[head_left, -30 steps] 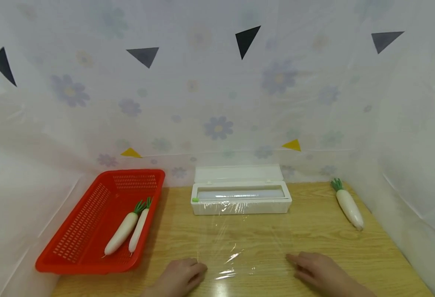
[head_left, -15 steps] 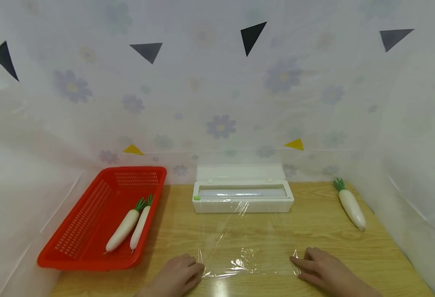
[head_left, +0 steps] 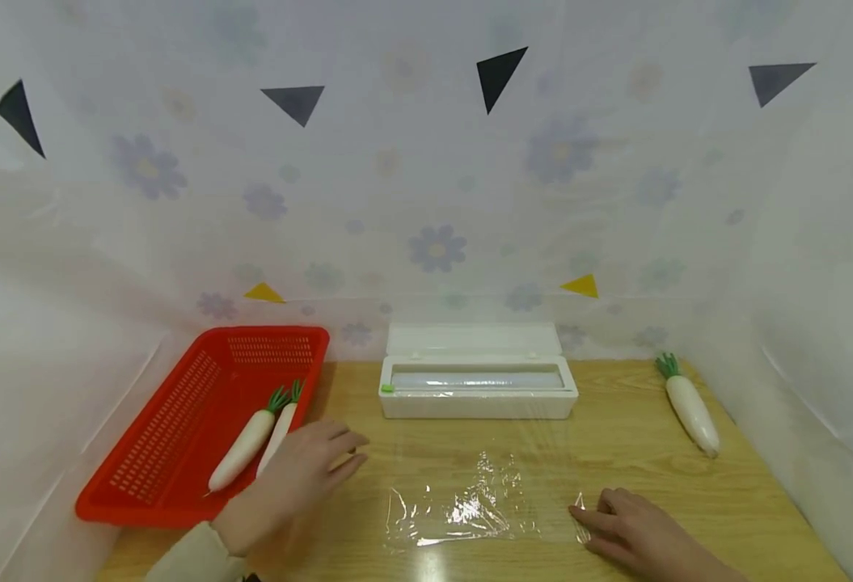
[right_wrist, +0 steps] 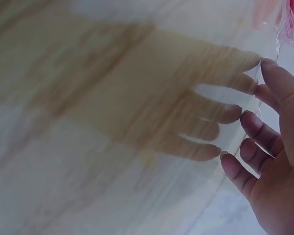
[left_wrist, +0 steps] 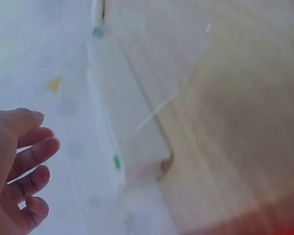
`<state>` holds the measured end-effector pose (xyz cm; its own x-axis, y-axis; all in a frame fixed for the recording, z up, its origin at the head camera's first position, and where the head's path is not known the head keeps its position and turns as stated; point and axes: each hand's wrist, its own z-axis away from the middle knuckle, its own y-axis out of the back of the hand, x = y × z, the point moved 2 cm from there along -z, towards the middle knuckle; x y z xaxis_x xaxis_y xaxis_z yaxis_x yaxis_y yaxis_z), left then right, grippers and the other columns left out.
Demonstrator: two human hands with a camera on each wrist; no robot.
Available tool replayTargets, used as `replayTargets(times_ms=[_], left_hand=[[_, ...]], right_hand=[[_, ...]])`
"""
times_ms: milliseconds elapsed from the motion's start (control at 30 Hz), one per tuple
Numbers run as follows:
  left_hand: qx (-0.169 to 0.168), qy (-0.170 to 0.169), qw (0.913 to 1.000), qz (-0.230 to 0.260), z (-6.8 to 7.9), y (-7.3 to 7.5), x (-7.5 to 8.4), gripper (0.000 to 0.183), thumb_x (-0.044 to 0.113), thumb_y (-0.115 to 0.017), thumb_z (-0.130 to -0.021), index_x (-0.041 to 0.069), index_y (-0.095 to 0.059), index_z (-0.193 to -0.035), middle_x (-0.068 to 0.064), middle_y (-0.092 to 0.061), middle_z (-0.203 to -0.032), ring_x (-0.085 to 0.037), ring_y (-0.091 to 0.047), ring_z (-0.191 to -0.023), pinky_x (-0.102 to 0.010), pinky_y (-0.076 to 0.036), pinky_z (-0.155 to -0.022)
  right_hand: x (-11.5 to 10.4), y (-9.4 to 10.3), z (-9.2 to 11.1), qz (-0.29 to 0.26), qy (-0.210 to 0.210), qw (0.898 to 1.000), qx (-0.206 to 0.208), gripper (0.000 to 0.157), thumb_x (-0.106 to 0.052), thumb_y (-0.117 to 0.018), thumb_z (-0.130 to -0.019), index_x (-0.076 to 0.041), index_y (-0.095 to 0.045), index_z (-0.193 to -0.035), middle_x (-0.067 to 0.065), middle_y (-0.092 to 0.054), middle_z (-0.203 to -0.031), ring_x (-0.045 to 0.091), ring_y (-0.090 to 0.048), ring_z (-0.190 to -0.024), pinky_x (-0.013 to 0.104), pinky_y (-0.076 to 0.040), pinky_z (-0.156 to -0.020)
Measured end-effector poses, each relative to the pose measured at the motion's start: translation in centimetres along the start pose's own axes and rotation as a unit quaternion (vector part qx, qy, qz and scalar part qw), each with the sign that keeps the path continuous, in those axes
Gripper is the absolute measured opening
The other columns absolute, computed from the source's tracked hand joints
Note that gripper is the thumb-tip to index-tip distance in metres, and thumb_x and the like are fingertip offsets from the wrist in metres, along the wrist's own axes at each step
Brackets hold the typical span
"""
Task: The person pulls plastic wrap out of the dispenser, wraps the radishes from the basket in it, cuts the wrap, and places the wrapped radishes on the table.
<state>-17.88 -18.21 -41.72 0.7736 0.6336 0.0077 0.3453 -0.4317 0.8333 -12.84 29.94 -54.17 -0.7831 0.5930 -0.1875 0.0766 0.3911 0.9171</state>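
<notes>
Left hand (head_left: 310, 462) now off film (head_left: 470, 501), fingers loose, front-left of box (head_left: 477, 406); right hand (head_left: 630, 525), fingers spread, alone touches film's edge.

Wood table (head_left: 615, 444) is holding a red basket (head_left: 211, 416) lower left, white box (head_left: 411, 407) and plastic wrap (head_left: 462, 493) lower middle, radish (head_left: 691, 414) lying far right.

The head camera faces 12 o'clock, downward; the wrist cameras look from close by, the left's sharing its cling-film dispenser (head_left: 479, 406).

Three radishes (head_left: 242, 451), two hands (head_left: 302, 469) — one basket (head_left: 135, 512), one dispenser (head_left: 479, 406), one film (head_left: 473, 508).
</notes>
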Motion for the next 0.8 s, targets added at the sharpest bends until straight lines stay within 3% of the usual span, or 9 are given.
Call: replayTargets(times_ms=[133, 233, 367, 467, 600, 800], left_hand=[[-0.021, 0.095, 0.9953, 0.003, -0.8, 2.3, -3.4, 0.018, 0.014, -0.087, -0.084, 0.012, -0.078, -0.100, 0.004, -0.071, -0.090, -0.013, -0.063, -0.081, -0.032, -0.058, -0.069], [-0.051, 0.170, 0.9841, 0.000, -0.6, 3.4, -6.0, 0.015, 0.016, -0.082, -0.090, 0.013, -0.078, -0.105, 0.002, -0.071, -0.097, -0.017, -0.064, -0.087, -0.035, -0.058, -0.069], [-0.089, 0.227, 0.9698, -0.006, 0.3, 3.8, -9.3, 0.017, 0.019, -0.077, -0.095, 0.010, -0.077, -0.110, -0.006, -0.073, -0.104, -0.026, -0.067, -0.091, -0.042, -0.058, -0.069], [-0.115, 0.262, 0.9581, 0.005, 1.2, 3.4, -11.7, 0.022, 0.019, -0.075, -0.097, 0.006, -0.075, -0.114, -0.012, -0.074, -0.110, -0.033, -0.069, -0.097, -0.051, -0.058, -0.077], [-0.151, 0.318, 0.9349, 0.043, 2.3, 2.5, -14.6, 0.030, 0.022, -0.072, -0.099, 0.002, -0.072, -0.121, -0.017, -0.073, -0.116, -0.038, -0.069, -0.106, -0.058, -0.055, -0.088], [-0.219, 0.391, 0.8905, 0.079, 3.9, 1.1, -17.7, 0.050, 0.029, -0.071, -0.099, -0.006, -0.062, -0.134, -0.026, -0.068, -0.127, -0.044, -0.064, -0.115, -0.061, -0.052, -0.093]], right_hand=[[0.1, -0.2, 0.1, 0.006, 0.012, 1.000, 0.007, 0.040, -0.028, -0.081, -0.092, -0.013, -0.075, -0.128, -0.022, -0.045, -0.090, -0.010, -0.028, -0.076, 0.011, -0.029, -0.061], [0.1, -0.3, 0.1, 0.014, 0.016, 1.000, 0.014, 0.042, -0.028, -0.082, -0.090, -0.014, -0.075, -0.129, -0.023, -0.044, -0.090, -0.010, -0.027, -0.076, 0.010, -0.027, -0.062], [0.0, -0.4, 0.1, 0.028, 0.021, 0.999, 0.030, 0.045, -0.029, -0.084, -0.087, -0.015, -0.075, -0.129, -0.024, -0.041, -0.089, -0.012, -0.024, -0.077, 0.007, -0.024, -0.064], [0.0, -0.4, 0.1, 0.032, 0.028, 0.998, 0.038, 0.046, -0.029, -0.085, -0.087, -0.015, -0.075, -0.129, -0.024, -0.040, -0.088, -0.011, -0.024, -0.077, 0.006, -0.022, -0.064], [0.0, -0.4, 0.1, 0.033, 0.032, 0.998, 0.038, 0.045, -0.029, -0.084, -0.088, -0.014, -0.075, -0.129, -0.022, -0.043, -0.089, -0.010, -0.026, -0.077, 0.008, -0.023, -0.064], [0.1, -0.6, 0.2, 0.027, 0.014, 0.999, 0.030, 0.046, -0.030, -0.084, -0.088, -0.016, -0.074, -0.131, -0.025, -0.041, -0.089, -0.011, -0.026, -0.076, 0.008, -0.024, -0.064]])
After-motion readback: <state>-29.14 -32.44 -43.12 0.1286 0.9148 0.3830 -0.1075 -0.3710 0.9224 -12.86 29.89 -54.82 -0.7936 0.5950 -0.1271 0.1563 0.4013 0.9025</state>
